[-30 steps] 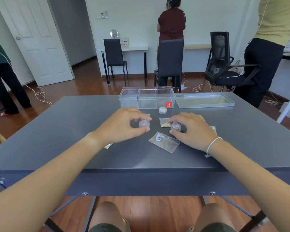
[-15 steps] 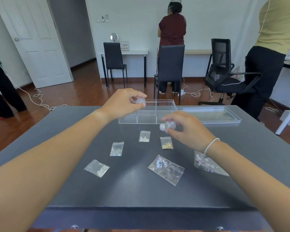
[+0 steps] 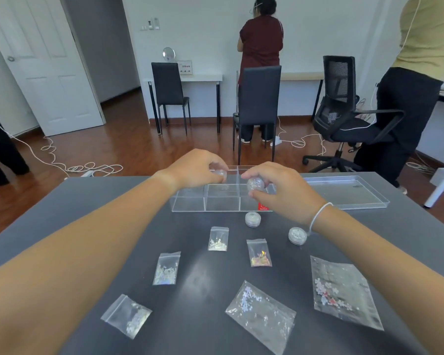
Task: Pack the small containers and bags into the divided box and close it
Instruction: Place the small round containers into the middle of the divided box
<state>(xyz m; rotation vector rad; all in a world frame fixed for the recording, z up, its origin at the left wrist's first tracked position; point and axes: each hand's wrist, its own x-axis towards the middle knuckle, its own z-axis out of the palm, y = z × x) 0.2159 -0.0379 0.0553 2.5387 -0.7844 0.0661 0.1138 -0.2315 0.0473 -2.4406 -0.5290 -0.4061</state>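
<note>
The divided box lies open on the desk, under both hands, which have moved together over it since half a second ago. The left hand pinches one small container; the right hand pinches another, glitter inside. Two more jars and six bags lie nearer than the hands.

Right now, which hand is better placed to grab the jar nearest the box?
Right hand: the loose jar lies just below it by the divided box; the left hand sits farther away. Both hold jars.
</note>
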